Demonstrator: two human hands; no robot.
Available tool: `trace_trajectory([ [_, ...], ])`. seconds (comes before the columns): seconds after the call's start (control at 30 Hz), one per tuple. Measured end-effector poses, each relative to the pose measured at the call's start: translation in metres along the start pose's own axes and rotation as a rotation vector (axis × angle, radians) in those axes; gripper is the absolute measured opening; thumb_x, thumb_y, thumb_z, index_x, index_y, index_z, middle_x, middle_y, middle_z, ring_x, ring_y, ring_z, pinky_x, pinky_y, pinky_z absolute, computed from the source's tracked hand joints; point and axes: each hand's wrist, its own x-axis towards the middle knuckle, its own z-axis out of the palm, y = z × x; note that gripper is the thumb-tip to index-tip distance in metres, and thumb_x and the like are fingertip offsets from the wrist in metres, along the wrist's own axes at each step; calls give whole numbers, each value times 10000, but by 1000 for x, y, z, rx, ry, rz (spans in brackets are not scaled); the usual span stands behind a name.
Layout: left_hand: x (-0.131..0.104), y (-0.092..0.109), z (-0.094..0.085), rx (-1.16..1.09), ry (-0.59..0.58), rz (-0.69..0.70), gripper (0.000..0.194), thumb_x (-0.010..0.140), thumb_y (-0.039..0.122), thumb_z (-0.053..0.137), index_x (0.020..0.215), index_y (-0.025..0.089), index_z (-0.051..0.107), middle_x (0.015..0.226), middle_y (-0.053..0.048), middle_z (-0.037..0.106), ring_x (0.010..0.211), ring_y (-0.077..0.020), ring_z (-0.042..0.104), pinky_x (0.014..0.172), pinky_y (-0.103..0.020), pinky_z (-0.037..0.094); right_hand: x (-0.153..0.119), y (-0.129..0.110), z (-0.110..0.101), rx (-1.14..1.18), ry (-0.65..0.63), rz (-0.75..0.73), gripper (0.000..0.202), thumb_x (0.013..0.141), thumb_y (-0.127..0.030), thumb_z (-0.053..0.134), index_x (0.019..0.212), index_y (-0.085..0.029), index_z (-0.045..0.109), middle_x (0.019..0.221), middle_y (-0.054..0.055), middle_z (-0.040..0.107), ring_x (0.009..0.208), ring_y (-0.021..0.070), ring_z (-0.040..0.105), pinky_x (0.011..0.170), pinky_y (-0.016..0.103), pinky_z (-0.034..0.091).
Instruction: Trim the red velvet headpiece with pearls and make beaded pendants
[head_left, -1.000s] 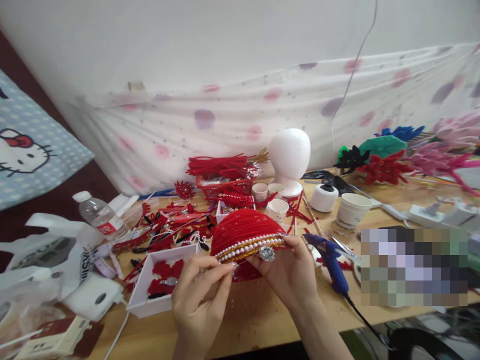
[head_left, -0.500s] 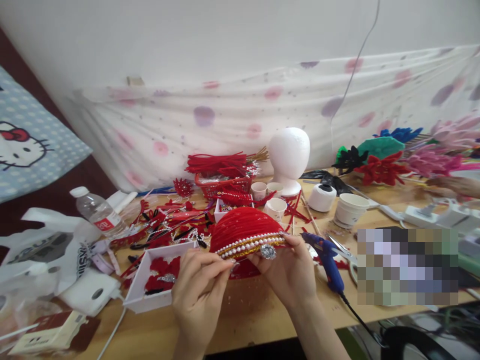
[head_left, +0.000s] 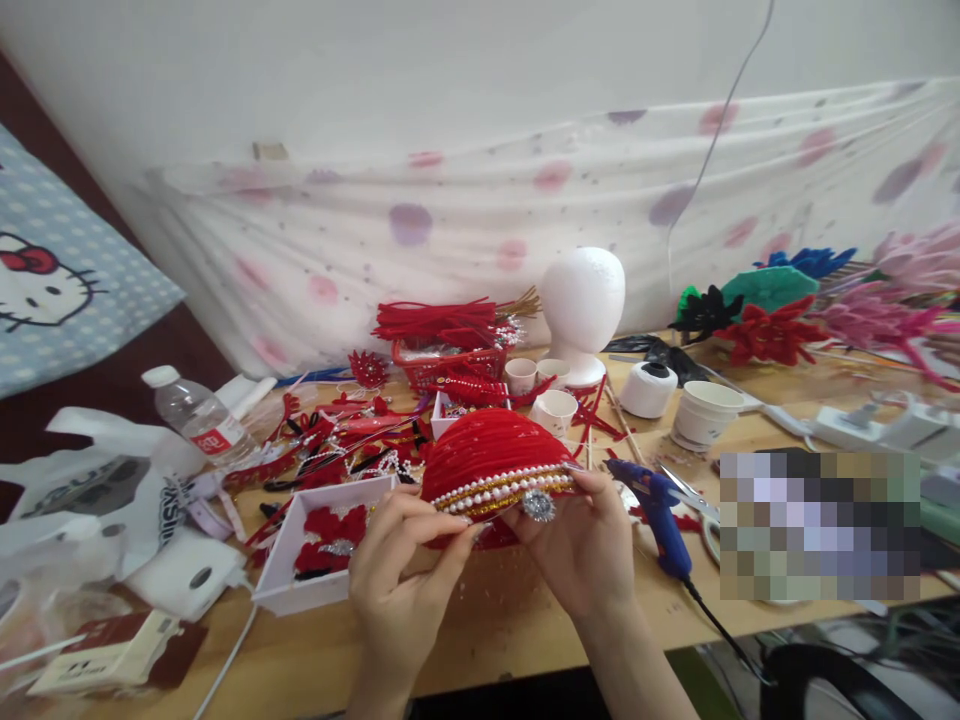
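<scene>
A red, dome-shaped headpiece [head_left: 495,450] of fuzzy strands is held up over the table between both hands. White pearl strings and gold trim run along its lower edge, and a round sparkling silver ornament [head_left: 538,506] sits on the right part of that trim. My right hand [head_left: 589,545] grips the headpiece's right end, thumb on top and fingers beneath. My left hand [head_left: 405,565] pinches at the left end of the trim; whatever small piece lies between its fingertips is too small to tell. The inside of the headpiece is mostly hidden.
Left of the hands stands a white box [head_left: 289,590] with red pieces. A blue glue gun [head_left: 660,520] and scissors [head_left: 686,490] lie to the right. Behind are a white foam head [head_left: 581,305], paper cups [head_left: 555,412], a red basket [head_left: 442,368] and a thread cone [head_left: 647,390].
The view has shifted slightly. Both hands keep hold of the headpiece, with the left fingertips a little further right along its lower edge.
</scene>
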Motion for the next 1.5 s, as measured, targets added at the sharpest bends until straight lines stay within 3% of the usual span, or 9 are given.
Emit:
trace_trajectory([
  [0.37,3,1,2,-47,-35,-147,145,817,121,712,718,220,673,688,21,616,684,-143,610,709,-293,557,0,0,0,-7,-21,-11,309,734,-270,625,1022,-241,736,967,40,783,939,288,699,875,472,568],
  [0.83,6,4,2,-57,-30,-202,142,808,130,713,708,225,680,687,27,618,680,-128,616,597,-214,511,-1,-1,2,54,-28,10,243,697,-257,694,931,-248,757,873,21,788,945,291,698,899,466,562],
  [1.0,3,3,6,-79,-54,-239,137,803,153,725,709,239,676,690,45,608,639,-111,597,559,-193,495,0,9,-5,45,-45,-103,295,746,-399,719,1003,-256,746,933,45,785,1004,323,692,927,513,540],
  [1.1,0,2,11,-102,-91,-217,135,813,158,724,720,244,676,694,43,616,714,-132,654,644,-209,541,-2,20,-16,-13,-70,-187,400,669,-492,834,985,-264,743,925,61,782,984,337,702,923,515,540],
  [1.17,-2,3,17,-98,-95,-185,132,807,153,736,729,245,682,689,44,619,747,-138,672,696,-216,557,-5,25,-21,-121,-65,-189,468,604,-346,924,1024,-275,730,961,58,778,976,326,709,935,495,534],
  [1.27,-4,6,24,-81,-76,-140,127,808,131,738,772,245,696,685,55,613,695,-119,652,770,-236,563,-7,28,-22,-221,-29,-193,528,677,-230,895,1158,-279,681,1049,61,765,987,299,709,941,461,528],
  [1.37,-2,9,28,-86,-64,-115,139,821,102,716,799,238,693,697,53,610,689,-113,640,719,-231,552,-6,25,-21,-209,25,-170,494,765,-312,845,1217,-273,650,1068,51,760,978,269,707,923,424,538],
  [1.5,2,16,29,-67,-72,-68,161,817,71,713,815,231,692,701,47,599,716,-125,641,716,-260,532,-3,21,-21,-187,45,-158,517,762,-319,845,1234,-270,640,1018,38,765,953,258,706,895,407,552],
])
